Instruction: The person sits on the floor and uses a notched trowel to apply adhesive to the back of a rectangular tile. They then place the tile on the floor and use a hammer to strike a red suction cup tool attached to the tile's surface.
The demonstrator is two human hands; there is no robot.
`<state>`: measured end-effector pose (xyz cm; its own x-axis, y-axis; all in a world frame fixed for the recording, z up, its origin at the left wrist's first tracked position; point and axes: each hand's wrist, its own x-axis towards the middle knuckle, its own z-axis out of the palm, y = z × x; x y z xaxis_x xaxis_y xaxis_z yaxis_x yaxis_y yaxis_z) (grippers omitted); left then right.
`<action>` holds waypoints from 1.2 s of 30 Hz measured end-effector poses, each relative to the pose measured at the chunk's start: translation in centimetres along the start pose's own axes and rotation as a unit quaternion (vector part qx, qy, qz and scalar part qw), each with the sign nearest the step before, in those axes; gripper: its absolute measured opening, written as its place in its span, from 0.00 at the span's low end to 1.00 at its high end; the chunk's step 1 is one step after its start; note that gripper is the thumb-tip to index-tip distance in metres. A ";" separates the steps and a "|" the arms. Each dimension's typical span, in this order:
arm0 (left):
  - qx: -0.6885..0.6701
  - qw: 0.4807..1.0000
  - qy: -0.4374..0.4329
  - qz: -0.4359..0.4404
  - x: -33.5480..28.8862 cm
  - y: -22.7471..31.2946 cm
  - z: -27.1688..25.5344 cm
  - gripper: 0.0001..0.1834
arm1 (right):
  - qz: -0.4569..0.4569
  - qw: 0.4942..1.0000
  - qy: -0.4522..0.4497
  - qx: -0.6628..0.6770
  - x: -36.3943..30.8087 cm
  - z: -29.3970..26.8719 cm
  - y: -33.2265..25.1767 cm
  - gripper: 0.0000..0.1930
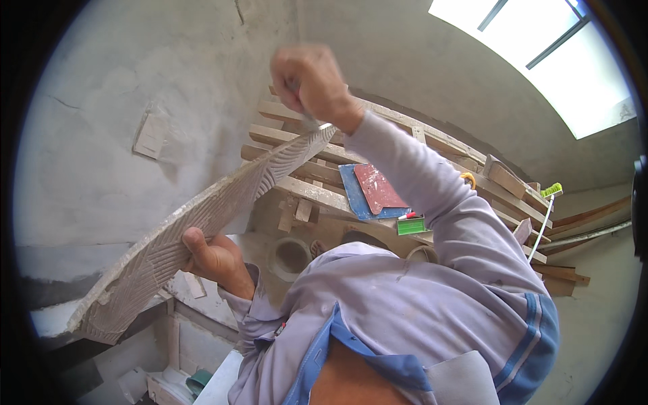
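A long, narrow slab runs slantwise from the lower left to the middle, its face coated in grey mortar combed into ridges. My left hand grips its lower edge, thumb laid on the ridged face. At the upper end of the slab is my right hand, closed in a fist and smeared by motion. A thin greyish edge shows under that fist against the slab's tip; what tool it belongs to cannot be made out.
Behind stands a scaffold of wooden planks, carrying a blue board, a red board and a green tool. A bucket sits below. A switch plate is on the left wall; a green-headed brush is at right.
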<state>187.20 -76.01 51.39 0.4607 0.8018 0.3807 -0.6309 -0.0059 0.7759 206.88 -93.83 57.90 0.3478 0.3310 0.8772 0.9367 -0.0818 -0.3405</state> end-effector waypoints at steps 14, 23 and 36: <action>0.070 0.997 0.003 0.039 -0.9 0.6 0.6 0.48 | 0.198 0.972 -0.029 0.118 -3.3 -3.4 6.8 0.17; 0.105 0.993 0.030 0.049 -1.7 1.3 2.9 0.50 | 0.319 0.922 -0.067 0.208 -4.6 -2.9 9.7 0.21; 0.153 0.988 0.011 0.017 -1.5 1.9 1.3 0.50 | 0.128 0.973 -0.132 0.139 -4.7 -3.1 13.0 0.08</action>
<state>186.08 -77.98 52.96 0.4273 0.8107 0.4001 -0.4263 -0.2096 0.8800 217.59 -99.33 50.42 0.5118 0.5658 0.6465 0.7604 0.0519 -0.6474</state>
